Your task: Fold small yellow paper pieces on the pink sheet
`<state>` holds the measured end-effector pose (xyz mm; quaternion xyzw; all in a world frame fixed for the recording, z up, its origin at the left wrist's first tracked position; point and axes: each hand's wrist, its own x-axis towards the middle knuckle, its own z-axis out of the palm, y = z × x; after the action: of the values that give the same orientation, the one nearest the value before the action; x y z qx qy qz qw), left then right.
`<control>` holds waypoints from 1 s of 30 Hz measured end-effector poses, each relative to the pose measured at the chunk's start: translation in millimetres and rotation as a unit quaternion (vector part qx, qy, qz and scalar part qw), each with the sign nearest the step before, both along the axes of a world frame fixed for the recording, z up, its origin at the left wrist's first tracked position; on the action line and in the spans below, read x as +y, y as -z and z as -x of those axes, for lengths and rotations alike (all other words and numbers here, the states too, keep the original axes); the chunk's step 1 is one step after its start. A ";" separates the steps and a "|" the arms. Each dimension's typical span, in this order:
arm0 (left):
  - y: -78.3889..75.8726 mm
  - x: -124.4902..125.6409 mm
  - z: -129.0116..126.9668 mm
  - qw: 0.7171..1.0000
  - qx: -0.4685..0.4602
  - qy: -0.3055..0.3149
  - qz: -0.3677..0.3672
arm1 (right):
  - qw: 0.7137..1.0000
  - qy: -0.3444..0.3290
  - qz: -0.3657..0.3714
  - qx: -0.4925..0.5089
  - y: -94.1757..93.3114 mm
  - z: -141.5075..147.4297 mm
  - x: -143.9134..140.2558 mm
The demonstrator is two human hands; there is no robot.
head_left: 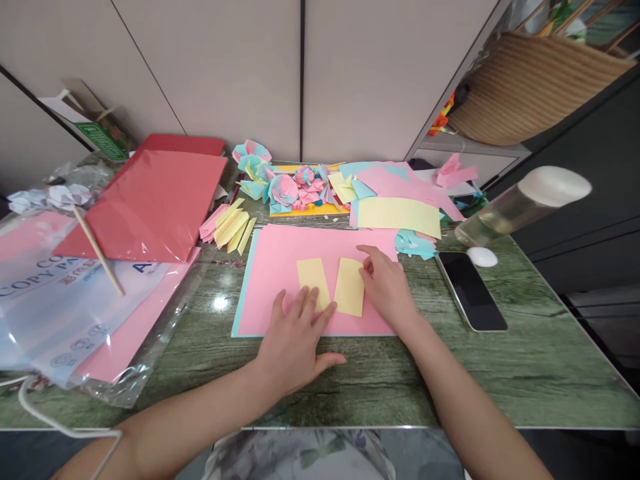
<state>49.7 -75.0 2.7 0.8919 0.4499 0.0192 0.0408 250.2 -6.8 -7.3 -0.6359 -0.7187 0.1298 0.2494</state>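
Observation:
Two small yellow paper pieces lie side by side on a pink sheet [280,247], which rests on a light blue one. My left hand [295,340] is spread flat, its fingertips pressing on the lower part of the left yellow paper piece [311,272]. With curled fingers, my right hand [389,288] pinches the right edge of the other yellow paper piece [349,288]. Above the pink sheet sit several folded paper flowers [283,191] in pink, blue and yellow. Folded yellow strips [233,227] lie just left of them.
Right of the sheets are a phone [473,291], a white oval object [483,257] and a clear bottle [500,217]. Paper scraps [400,213] lie at the back. At left, a stick [97,250] rests across a plastic paper pack [65,300] and red folder [165,193].

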 end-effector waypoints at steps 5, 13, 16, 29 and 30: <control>-1.4 4.7 5.6 0.998 -0.046 0.005 0.031 | 0.999 0.002 -0.003 0.049 -1.2 -1.0 0.4; -5.2 18.8 18.7 0.994 -0.065 0.027 0.080 | 0.987 0.062 -0.012 0.150 5.4 -35.0 19.8; -2.0 28.8 24.7 0.997 -0.052 0.034 0.044 | 0.983 0.052 -0.001 0.177 8.4 -38.1 21.8; -5.0 44.3 31.9 0.997 -0.078 -0.007 -0.010 | 0.981 -0.065 0.103 0.154 2.9 -13.9 1.9; -3.9 39.9 27.5 0.995 -0.093 0.019 -0.004 | 0.980 -0.069 0.109 0.150 1.8 -13.2 0.7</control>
<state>22.2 -35.2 6.6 0.8949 0.4269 0.1032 0.0798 263.4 -6.1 -9.1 -0.5813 -0.6969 0.3181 0.2743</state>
